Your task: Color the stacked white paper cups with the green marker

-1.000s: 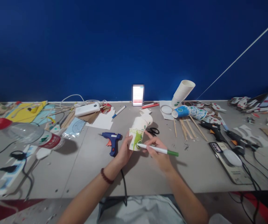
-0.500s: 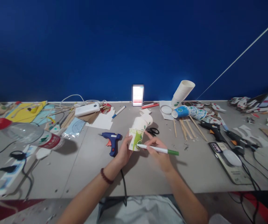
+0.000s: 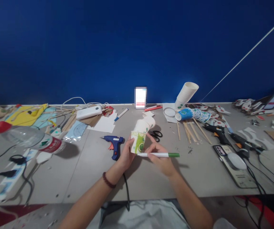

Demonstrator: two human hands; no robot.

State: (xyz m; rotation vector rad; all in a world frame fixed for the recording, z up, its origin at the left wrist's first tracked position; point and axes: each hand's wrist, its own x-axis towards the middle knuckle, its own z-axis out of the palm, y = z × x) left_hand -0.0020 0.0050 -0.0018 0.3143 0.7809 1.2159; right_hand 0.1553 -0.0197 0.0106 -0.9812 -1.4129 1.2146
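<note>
My left hand (image 3: 125, 155) grips a paper cup with a green print (image 3: 138, 142), held upside down just above the grey table (image 3: 84, 171). My right hand (image 3: 160, 156) holds a white marker with a green cap (image 3: 160, 155), lying almost level, its tip at the cup's lower edge. A white paper cup piece (image 3: 144, 123) sits right behind the held cup. Black scissors (image 3: 155, 135) lie just beyond my right hand.
A blue glue gun (image 3: 113, 142) lies left of my left hand, its cord running toward me. A stack of white cups (image 3: 186, 93), blue cups (image 3: 191, 114) and wooden sticks (image 3: 191, 130) sit at back right. A phone (image 3: 232, 163), black glue guns (image 3: 219, 132), a bottle (image 3: 29, 137) and a power strip (image 3: 10, 178) flank the sides.
The marker has tilted from pointing up at the cup's print to nearly level, its tip dropping to the cup's lower edge. The cup and left hand barely moved.
</note>
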